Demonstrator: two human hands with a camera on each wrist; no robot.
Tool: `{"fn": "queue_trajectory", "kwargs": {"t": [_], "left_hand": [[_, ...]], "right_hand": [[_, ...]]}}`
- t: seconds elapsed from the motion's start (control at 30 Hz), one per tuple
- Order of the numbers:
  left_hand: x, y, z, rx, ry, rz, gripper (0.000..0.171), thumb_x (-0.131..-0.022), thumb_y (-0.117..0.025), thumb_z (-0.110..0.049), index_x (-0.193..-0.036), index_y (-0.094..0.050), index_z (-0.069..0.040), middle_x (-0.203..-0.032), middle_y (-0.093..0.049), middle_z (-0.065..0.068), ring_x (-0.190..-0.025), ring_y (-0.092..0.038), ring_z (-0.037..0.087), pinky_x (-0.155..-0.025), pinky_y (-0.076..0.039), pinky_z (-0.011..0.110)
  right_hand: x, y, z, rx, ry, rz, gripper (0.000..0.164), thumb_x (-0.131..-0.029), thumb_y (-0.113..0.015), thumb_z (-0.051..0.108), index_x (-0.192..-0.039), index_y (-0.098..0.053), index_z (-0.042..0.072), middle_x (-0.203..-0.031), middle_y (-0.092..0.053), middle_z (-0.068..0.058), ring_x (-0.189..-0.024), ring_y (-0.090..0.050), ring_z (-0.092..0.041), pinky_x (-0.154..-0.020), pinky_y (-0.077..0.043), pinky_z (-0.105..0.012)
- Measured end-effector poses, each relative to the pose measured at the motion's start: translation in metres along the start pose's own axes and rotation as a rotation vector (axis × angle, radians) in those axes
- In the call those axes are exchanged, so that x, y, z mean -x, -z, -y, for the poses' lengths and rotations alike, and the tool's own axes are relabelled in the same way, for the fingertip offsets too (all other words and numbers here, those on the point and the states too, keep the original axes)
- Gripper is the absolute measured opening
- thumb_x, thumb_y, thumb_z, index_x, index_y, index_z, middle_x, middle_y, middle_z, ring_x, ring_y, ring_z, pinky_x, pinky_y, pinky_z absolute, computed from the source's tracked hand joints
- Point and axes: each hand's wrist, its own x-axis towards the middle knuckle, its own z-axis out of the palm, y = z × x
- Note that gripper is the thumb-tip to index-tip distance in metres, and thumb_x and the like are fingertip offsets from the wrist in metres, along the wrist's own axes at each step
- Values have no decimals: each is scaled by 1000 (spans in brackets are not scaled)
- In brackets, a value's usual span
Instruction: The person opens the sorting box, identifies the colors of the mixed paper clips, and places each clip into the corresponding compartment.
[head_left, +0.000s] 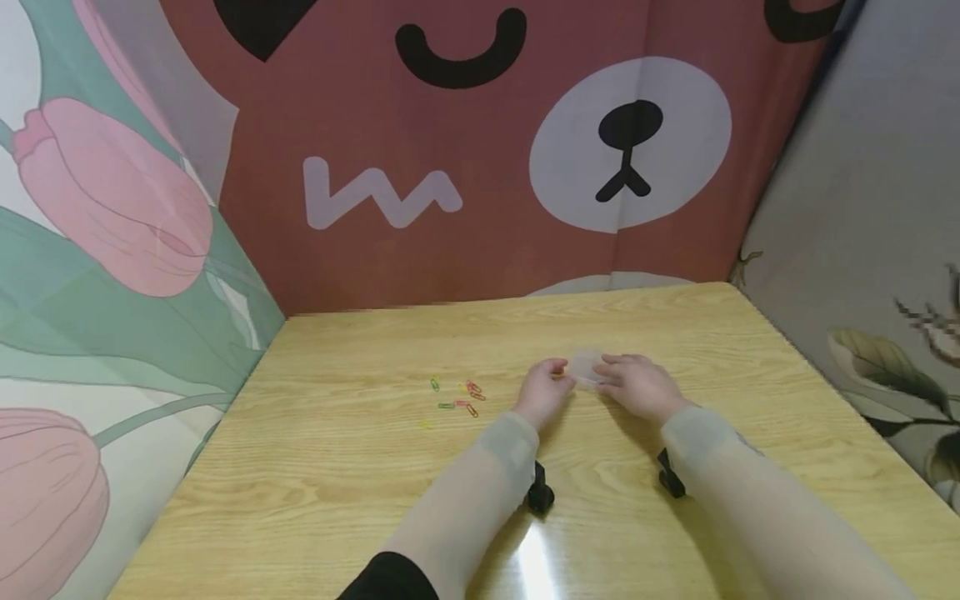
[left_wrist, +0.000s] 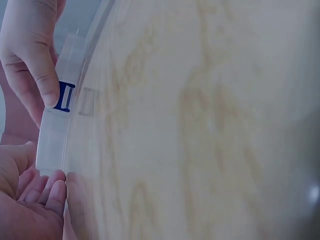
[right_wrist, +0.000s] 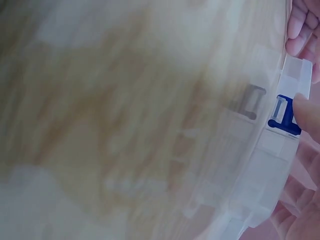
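Observation:
A small clear plastic box [head_left: 584,367] with a blue latch [right_wrist: 285,116] rests on the table between both hands. My left hand [head_left: 544,392] holds the box's left end, its fingers curled against the corner. From the other side my right hand [head_left: 643,388] grips the box, with the thumb on the blue latch in both wrist views. The lid appears closed; its contents cannot be made out. Several coloured paper clips [head_left: 472,410], in red, pink, green and yellow, lie scattered to the left of my left hand.
The light wood-grain table [head_left: 315,492] runs back to a reddish-brown curtain [head_left: 360,258] with a cartoon bear face. A floral curtain [head_left: 120,325] hangs along the left edge, and a grey patterned cloth [head_left: 862,208] along the right.

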Motion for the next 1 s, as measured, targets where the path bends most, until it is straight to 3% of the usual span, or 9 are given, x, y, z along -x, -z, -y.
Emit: {"fn": "queue_trajectory", "kwargs": {"t": [0.13,0.37,0.6,0.7,1.0], "left_hand": [[-3,3,7,-109,-16,27,40,-96,-61,-22,-134,-56,-11,-132,-53,9,-117,-53,22,-98,-42,35],[-3,16,6,-454,-171,108,50,-93,-64,-32,-139,-52,-17,-147,-42,1,-135,-37,20,-109,-30,33],[-2,30,8,-693,-251,181,58,-94,-60,-42,-145,-44,-18,-153,-35,-1,-140,-30,20,-112,-25,34],[-5,35,13,-741,-244,201,63,-93,-60,-44,-147,-40,-19,-154,-31,-2,-142,-26,21,-113,-23,35],[-4,51,18,-760,-216,242,66,-92,-59,-44,-149,-37,-20,-156,-27,-2,-144,-20,21,-114,-18,36]], "right_hand": [[-2,-2,5,-6,31,3,40,-93,-65,24,-129,-62,6,-140,-50,-17,-126,-44,-44,-101,-32,-59],[-5,-4,14,-32,83,17,40,-92,-65,21,-129,-61,5,-139,-50,-19,-127,-43,-45,-103,-30,-59],[-12,-7,26,-85,101,74,40,-93,-64,19,-130,-60,4,-142,-46,-18,-132,-36,-45,-106,-26,-59],[-16,-10,32,-98,109,98,41,-93,-64,20,-132,-58,5,-144,-44,-17,-133,-34,-44,-107,-25,-59],[-32,-16,42,-81,169,124,45,-94,-64,18,-136,-54,7,-145,-43,-17,-133,-34,-46,-106,-25,-59]]}}
